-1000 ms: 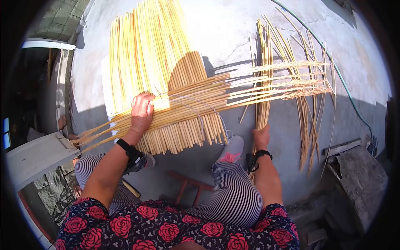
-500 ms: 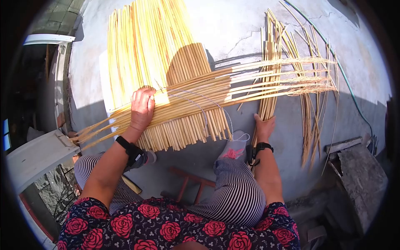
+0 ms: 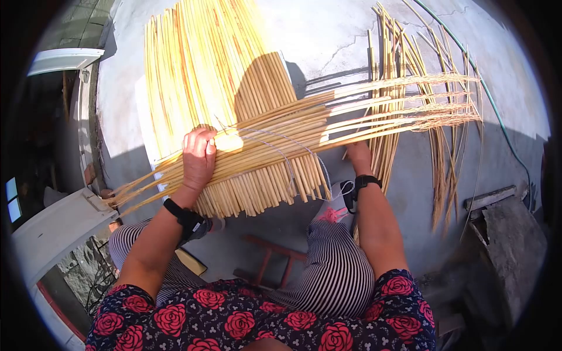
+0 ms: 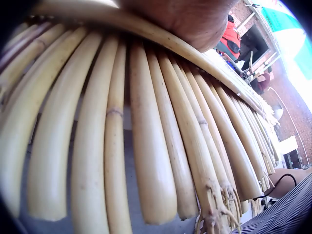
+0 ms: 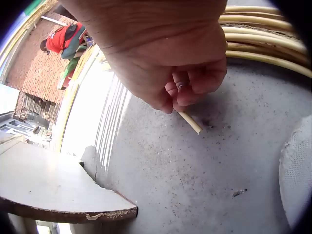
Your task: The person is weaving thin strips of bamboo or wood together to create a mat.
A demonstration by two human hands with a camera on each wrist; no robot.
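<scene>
In the head view the left hand grips the left part of a bundle of long reeds lying crosswise over a mat of parallel reeds. A pale cord loops over the bundle. The right hand is low beside a pile of loose reeds, partly under the crosswise tips. In the right wrist view its fingers pinch a thin reed, whose cut end sticks out above the floor. Cut reed ends fan out below the left hand in the left wrist view.
More loose reeds with feathery tips lie at the right, near a green hose. A worn board stands at lower right, a white ledge at left. A red frame lies between the legs. A person in red is in the background.
The right hand has let go of the loose pile, opened, and moved forward and slightly left, where it now pinches a thin reed. The left hand keeps its grip on the crosswise bundle.
</scene>
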